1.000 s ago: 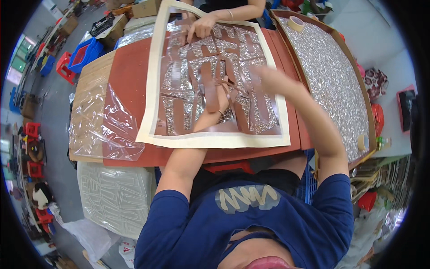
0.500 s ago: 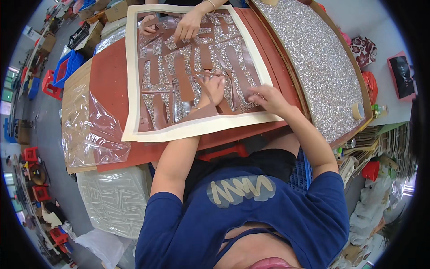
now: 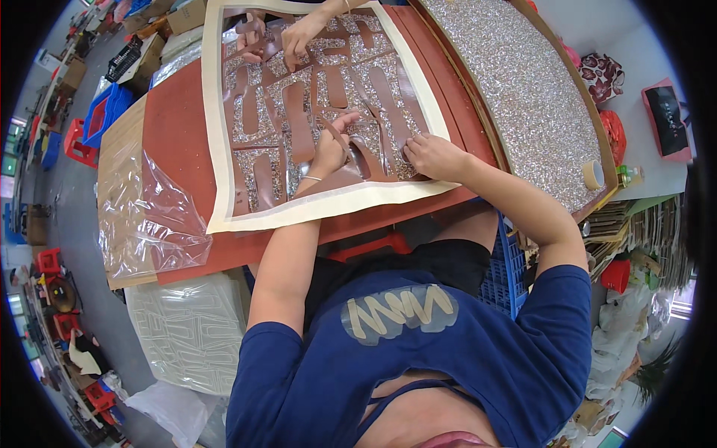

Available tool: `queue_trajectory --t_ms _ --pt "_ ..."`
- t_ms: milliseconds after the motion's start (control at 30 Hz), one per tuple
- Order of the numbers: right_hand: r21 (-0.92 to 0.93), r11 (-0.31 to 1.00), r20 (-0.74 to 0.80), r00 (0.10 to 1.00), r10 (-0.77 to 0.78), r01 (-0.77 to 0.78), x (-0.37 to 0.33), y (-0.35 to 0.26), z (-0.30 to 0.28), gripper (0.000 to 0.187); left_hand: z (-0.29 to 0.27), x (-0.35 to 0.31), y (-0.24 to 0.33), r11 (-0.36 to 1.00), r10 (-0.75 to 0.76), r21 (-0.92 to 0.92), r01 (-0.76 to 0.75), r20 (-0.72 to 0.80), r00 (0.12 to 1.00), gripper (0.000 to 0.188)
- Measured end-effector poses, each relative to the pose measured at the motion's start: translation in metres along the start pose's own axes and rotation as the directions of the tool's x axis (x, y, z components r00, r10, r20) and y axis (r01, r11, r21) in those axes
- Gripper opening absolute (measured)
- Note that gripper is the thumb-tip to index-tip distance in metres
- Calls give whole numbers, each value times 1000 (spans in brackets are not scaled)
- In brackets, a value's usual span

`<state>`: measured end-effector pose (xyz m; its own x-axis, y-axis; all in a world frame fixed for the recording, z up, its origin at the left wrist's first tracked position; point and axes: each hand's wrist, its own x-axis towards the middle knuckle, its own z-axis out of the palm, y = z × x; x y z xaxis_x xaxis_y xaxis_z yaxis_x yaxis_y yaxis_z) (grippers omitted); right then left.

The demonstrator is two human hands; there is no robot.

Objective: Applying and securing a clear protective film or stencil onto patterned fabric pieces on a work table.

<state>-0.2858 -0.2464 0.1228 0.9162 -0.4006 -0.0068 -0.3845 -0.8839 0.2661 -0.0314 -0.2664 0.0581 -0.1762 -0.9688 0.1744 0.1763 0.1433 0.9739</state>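
Note:
A glittery sheet with a cream border (image 3: 215, 149) lies on the table, carrying brown cut film with long sole-like shapes (image 3: 299, 119) and thin strips between them. My left hand (image 3: 328, 153) is over the lower middle of the sheet, its fingers stretched out, with a loose brown film strip lying across it. At the lower right, my right hand (image 3: 435, 157) has its fingers closed on the edge of the brown film. Its fingertips are partly hidden. Across the table, another person's hands (image 3: 301, 37) work at the film near the far edge.
A reddish-brown board (image 3: 175, 119) lies under the sheet, with clear plastic (image 3: 168, 224) at its left. To the right stands a large glitter sheet (image 3: 523, 97) in a raised-edged holder, with a tape roll (image 3: 593, 175) on it. A blue crate (image 3: 504, 272) is below the table edge.
My right hand has moved left and down onto the film at the lower right. My left hand has shifted slightly left, lifting the film strip. The sheet has shifted a little left.

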Motion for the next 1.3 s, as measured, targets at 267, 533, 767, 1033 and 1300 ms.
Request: queue_trajectory --t_ms 267,533,767,1033,1300 --pt "182 982 2 999 46 -45 -1 5 0 15 -5 4 -3 972 -58 230 36 90 994 54" --pt "6 991 31 991 130 -130 -3 -12 10 13 -1 6 -4 933 -64 360 25 95 993 56" --pt "210 971 -1 993 119 -116 -9 4 7 13 -3 7 -3 968 -102 241 70 124 987 56" --pt "194 977 59 995 82 -92 -3 6 0 12 -3 4 -5 976 -94 206 69 113 989 54" --pt "9 1000 124 992 -11 10 7 -2 -4 13 2 3 4 949 -121 304 87 93 988 54"
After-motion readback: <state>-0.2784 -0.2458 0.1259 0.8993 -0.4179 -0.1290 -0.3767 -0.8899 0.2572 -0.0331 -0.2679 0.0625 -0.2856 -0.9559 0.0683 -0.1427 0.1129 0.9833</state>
